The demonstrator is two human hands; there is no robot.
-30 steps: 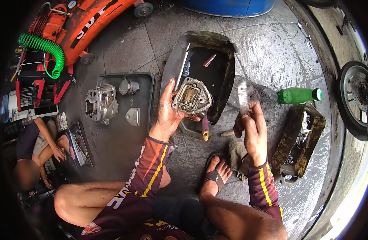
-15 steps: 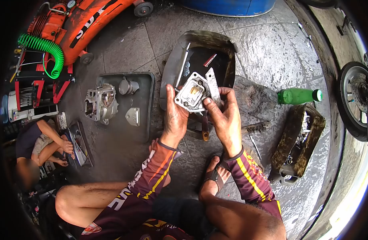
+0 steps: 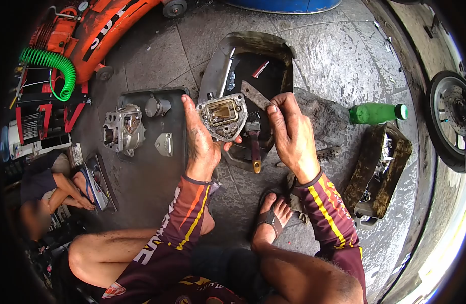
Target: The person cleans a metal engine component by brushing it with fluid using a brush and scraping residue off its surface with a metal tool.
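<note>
My left hand [image 3: 202, 147] supports a small metal engine casting [image 3: 224, 117], its thumb up along one side and fingers curled underneath. The casting has a roughly rectangular opening facing up and holes at its corners. Between the thumb and fingers of my right hand [image 3: 293, 129] is a flat grey metal blade [image 3: 255, 95], pointing up and left, apart from the casting. Beneath both hands lies a dark pan [image 3: 288, 76] holding a red rod-like piece [image 3: 260, 69] and a long thin metal rod. A brush-like tool [image 3: 254, 144] with a dark handle rests at the pan's near end.
On the left, a black tray [image 3: 178, 116] holds a larger engine casting [image 3: 124, 130], a piston [image 3: 157, 106] and a metal plate [image 3: 164, 145]. To the right are a green bottle [image 3: 375, 113], a grimy housing [image 3: 382, 177] and a wheel [image 3: 445, 121]. Another person [image 3: 61, 185] sits at left.
My right hand and the blade have moved right, off the casting. My left hand has shifted left and tilted the casting, so its opening faces up more. The view has shifted slightly.
</note>
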